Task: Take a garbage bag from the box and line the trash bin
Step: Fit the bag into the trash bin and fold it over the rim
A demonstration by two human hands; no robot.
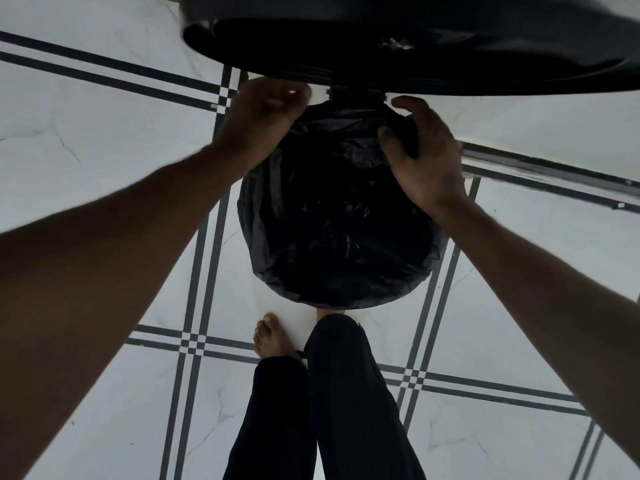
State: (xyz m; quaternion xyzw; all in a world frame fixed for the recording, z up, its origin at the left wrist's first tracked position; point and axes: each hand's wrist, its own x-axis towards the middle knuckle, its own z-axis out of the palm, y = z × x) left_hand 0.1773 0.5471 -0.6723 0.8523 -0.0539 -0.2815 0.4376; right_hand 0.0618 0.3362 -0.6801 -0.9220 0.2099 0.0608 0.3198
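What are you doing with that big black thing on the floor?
A person is putting a black garbage bag into a round trash bin that stands on the tiled floor. The left hand and right hand both grip the bag's edge at the far side of the rim, folding it over. The bin's lid is up. The near edge already looks covered.

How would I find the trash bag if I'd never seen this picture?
Start at the white tiled floor with dark stripes. In the middle stands a round bin, seen from above, just beyond the person's bare foot. The garbage bag is the shiny, crinkly black plastic over its opening, gripped by the left hand and right hand.
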